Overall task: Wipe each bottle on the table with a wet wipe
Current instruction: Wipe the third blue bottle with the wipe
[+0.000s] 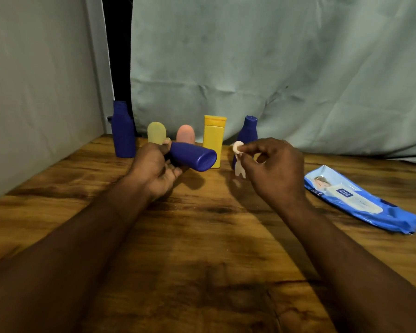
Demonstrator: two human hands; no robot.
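A blue bottle (192,156) is gripped by the left hand (154,170), wet wipe (238,162) pinched by the right hand (275,169); five standing bottles (214,135) seemingly remain unwiped

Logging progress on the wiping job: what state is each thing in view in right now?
held blue bottle: on its side, lifted.
left hand: grips the held blue bottle.
wet wipe: crumpled, apart from that bottle.
right hand: pinches the wet wipe.
tall blue bottle: upright.
green bottle: upright.
pink bottle: upright.
yellow bottle: upright, cap shut.
small blue bottle: upright, partly hidden.
wipes pack: lying flat.
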